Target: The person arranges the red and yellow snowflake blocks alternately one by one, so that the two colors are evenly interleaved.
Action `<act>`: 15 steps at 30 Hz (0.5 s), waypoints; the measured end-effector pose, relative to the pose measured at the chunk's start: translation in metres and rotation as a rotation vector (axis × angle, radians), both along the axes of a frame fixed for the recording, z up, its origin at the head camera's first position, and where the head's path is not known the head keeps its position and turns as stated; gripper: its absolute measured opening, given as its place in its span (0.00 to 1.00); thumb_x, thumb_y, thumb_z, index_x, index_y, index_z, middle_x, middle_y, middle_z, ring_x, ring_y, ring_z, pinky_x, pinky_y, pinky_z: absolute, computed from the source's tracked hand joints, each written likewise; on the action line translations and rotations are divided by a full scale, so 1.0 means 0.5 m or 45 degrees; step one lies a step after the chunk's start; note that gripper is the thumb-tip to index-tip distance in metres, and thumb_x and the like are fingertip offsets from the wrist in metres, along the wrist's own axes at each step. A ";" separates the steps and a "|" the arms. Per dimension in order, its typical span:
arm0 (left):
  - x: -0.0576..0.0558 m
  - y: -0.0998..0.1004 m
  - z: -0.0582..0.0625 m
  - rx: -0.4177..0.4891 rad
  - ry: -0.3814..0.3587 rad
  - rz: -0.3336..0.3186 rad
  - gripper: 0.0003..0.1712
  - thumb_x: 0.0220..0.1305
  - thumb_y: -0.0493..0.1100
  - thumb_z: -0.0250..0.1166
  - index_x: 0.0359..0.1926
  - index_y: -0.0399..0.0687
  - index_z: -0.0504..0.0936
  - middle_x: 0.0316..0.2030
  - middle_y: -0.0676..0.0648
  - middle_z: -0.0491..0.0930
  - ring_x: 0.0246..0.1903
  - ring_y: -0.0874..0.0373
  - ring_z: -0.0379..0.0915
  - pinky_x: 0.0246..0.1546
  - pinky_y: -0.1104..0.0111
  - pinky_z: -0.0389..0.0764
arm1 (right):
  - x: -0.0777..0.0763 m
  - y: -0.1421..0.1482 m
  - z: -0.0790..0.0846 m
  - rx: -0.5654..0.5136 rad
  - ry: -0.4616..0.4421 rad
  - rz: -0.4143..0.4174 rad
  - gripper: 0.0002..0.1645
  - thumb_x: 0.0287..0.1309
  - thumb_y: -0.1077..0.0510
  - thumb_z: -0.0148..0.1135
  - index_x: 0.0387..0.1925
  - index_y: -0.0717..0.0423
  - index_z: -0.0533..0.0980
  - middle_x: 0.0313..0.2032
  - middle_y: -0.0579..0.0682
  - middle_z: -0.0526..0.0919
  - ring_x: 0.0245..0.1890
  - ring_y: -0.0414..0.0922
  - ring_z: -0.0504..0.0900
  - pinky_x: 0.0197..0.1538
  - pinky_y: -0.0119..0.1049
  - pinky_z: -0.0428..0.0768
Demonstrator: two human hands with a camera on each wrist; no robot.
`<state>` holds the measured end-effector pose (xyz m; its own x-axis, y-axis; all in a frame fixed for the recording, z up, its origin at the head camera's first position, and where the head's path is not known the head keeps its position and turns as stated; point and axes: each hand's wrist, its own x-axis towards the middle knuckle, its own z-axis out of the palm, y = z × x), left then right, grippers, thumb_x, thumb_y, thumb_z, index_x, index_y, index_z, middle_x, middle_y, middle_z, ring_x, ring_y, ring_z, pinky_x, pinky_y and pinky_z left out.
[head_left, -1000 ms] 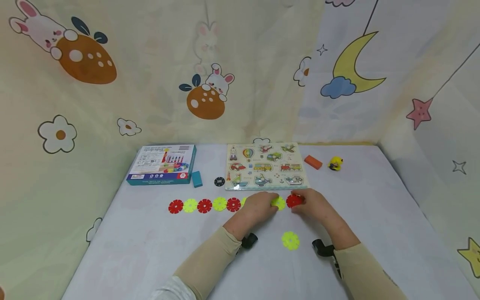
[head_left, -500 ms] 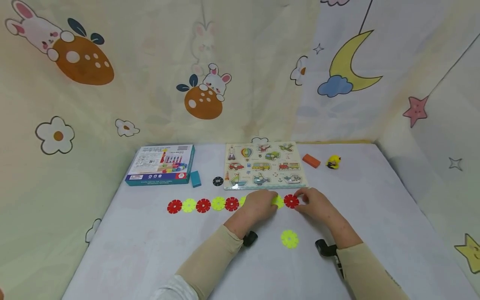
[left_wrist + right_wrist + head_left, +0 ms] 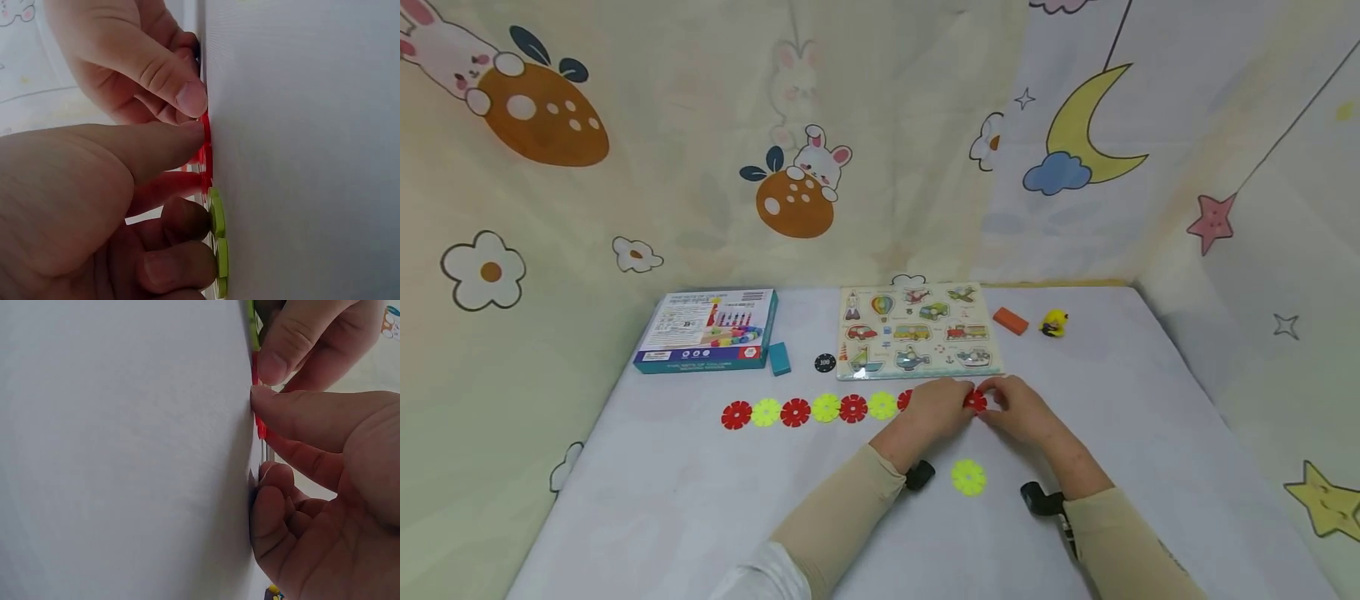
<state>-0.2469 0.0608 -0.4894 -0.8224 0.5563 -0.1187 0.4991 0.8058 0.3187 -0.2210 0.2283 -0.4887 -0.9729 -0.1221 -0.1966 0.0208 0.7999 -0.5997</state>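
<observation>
A row of red and yellow-green notched plastic discs, shaped like flowers, lies on the white cloth. At its right end is a red flower disc (image 3: 976, 402) with both hands on it. My left hand (image 3: 934, 410) pinches its left side between thumb and forefinger and covers part of the row. Thumb and forefinger of my right hand (image 3: 1021, 410) hold its right side. In the left wrist view the red disc (image 3: 206, 150) lies nearly flat between the fingers, beside a yellow-green disc (image 3: 217, 212). A loose yellow-green disc (image 3: 968, 477) lies nearer the body.
Behind the row lies a picture puzzle board (image 3: 917, 333). A flat box (image 3: 707, 331), a blue block (image 3: 779, 359) and a black round chip (image 3: 825, 362) are to its left. An orange block (image 3: 1011, 321) and a small yellow toy figure (image 3: 1054, 323) stand to its right.
My left hand has moved right from the yellow-green disc onto the red one. The right hand stays at the red disc's right side. The whole head view has shifted slightly.
</observation>
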 end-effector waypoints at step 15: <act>-0.003 -0.011 -0.013 -0.008 0.034 -0.039 0.24 0.61 0.57 0.62 0.57 0.59 0.75 0.39 0.56 0.78 0.35 0.63 0.68 0.34 0.73 0.73 | 0.133 -0.077 0.030 0.111 -0.145 0.125 0.20 0.41 0.46 0.75 0.31 0.48 0.74 0.19 0.45 0.70 0.22 0.42 0.69 0.26 0.36 0.66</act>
